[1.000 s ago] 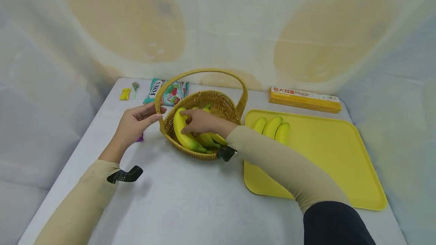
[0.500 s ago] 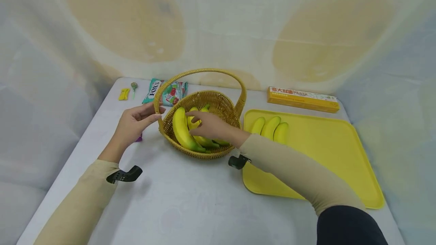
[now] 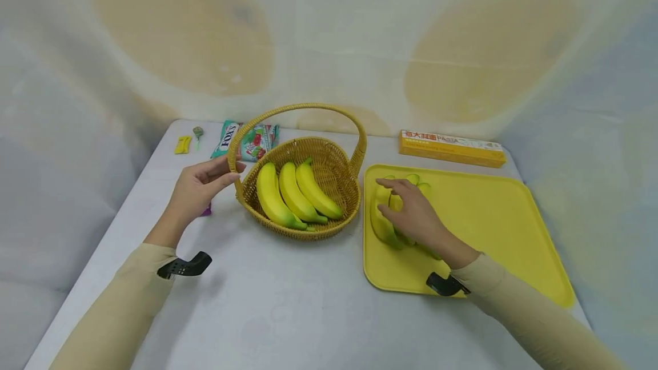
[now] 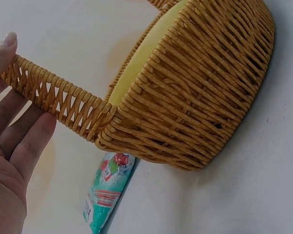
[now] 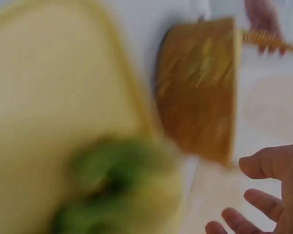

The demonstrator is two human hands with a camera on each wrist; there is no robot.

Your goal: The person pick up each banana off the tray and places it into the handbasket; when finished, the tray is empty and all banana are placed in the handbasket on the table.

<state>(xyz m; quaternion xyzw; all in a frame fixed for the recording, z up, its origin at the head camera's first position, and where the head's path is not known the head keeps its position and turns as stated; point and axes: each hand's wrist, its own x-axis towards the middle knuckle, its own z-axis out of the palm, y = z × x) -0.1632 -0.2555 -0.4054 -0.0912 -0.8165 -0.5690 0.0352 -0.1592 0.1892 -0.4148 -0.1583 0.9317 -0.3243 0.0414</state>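
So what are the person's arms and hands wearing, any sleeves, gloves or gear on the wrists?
Both arms are covered to the wrist by snug beige sleeves. The left hand and right hand are bare, with no gloves or rings visible. A small black clip-like device sticks out at the left wrist, and a similar black piece sits at the right wrist. No cables show.

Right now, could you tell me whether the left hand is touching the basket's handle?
Touching. In the left wrist view, the left hand lays its straight fingers against the woven basket handle; the head view agrees.

Pale draped backdrop (image 3: 329, 33) with tan blotches behind and beside grey-white bench (image 3: 288, 313); soft even light.
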